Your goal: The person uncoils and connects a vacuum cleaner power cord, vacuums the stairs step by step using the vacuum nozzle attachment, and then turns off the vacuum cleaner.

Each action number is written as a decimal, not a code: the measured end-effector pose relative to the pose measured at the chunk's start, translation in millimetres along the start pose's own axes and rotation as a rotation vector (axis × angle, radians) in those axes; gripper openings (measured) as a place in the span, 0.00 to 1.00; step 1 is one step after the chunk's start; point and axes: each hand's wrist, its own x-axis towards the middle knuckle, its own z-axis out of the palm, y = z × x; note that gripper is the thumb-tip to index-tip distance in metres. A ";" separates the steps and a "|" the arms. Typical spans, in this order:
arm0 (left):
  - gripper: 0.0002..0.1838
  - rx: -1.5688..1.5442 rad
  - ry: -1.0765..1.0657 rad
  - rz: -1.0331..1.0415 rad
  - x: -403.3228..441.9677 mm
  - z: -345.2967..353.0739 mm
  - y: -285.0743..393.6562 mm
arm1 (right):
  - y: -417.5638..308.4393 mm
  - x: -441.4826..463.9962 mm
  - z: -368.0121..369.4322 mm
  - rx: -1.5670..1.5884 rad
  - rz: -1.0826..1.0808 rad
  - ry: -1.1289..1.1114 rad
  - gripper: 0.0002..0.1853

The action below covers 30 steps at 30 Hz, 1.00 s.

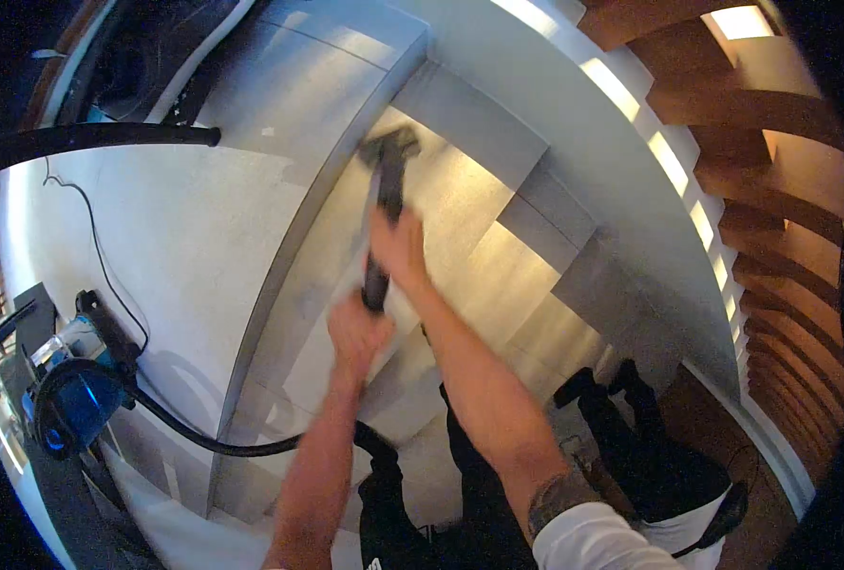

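A: What do you see through the head camera?

B: From my distant seat I see two bare hands, both closed around one dark tube [391, 187]. The right hand [399, 249] grips higher up, and the left hand [357, 328] holds it close to the lower end.

A: And where is the tube exactly?

B: It is in the middle of my view, above the tiled floor [460, 275], with its far end away from the person. On this end sits a wide head [390, 145]. It seems to be at the tiles, but it is blurred, so I cannot tell if it touches.

A: What stands around?

B: At my left there is a blue vacuum [80, 394]. A black hose [222, 446] goes from it and passes behind the left forearm. I cannot see where the hose joins the tube. A thin cable [92, 223] curves over the pale surface [199, 223] near the vacuum.

A: And on the other side?

B: A grey wall [593, 133] bends along the tiles, and another person [650, 456] in dark trousers is at the lower right, apart from both hands.
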 end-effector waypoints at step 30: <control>0.15 -0.230 -0.064 -0.051 -106.4 48.1 -2.2 | 18.5 -97.4 -49.6 -0.030 0.059 -0.087 0.11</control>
